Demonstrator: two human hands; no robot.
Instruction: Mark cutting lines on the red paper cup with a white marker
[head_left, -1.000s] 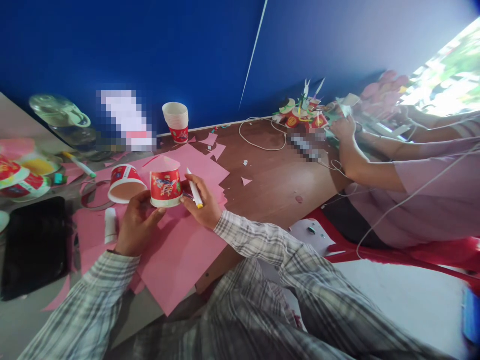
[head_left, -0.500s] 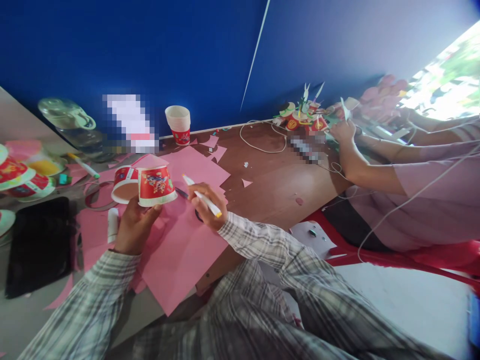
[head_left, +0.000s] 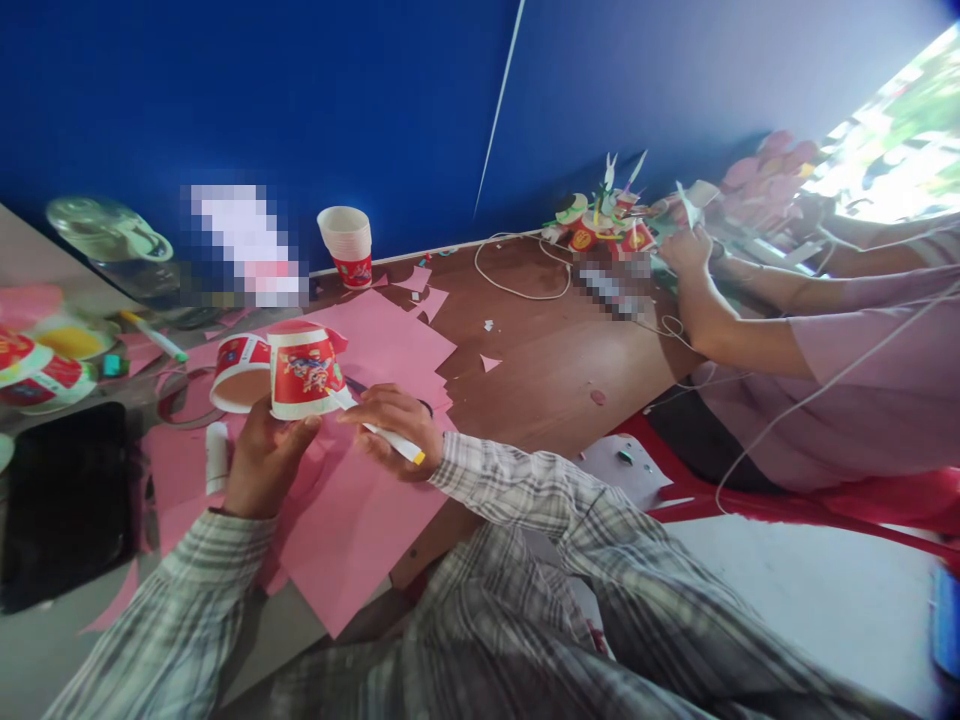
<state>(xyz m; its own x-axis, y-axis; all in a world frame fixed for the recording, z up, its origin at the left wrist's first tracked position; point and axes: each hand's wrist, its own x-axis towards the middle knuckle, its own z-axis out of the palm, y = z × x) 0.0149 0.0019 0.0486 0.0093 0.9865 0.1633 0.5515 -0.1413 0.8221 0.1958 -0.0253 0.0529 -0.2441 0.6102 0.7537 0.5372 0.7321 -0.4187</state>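
Left hand (head_left: 262, 460), fingers gripping a red paper cup (head_left: 304, 372); right hand (head_left: 405, 422), fingers pinching a white marker (head_left: 396, 442) by its rim; a tipped cup (head_left: 241, 352) and pink sheets (head_left: 345, 560) crowd close!

The single head-worn view looks forward and down from close above the left hand (head_left: 262, 455) and right hand (head_left: 397, 425), across the tabletop (head_left: 532, 360) to the blue wall (head_left: 262, 90) on the far side.

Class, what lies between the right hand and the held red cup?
In the head view, the front end of the white pen, pointing at the cup.
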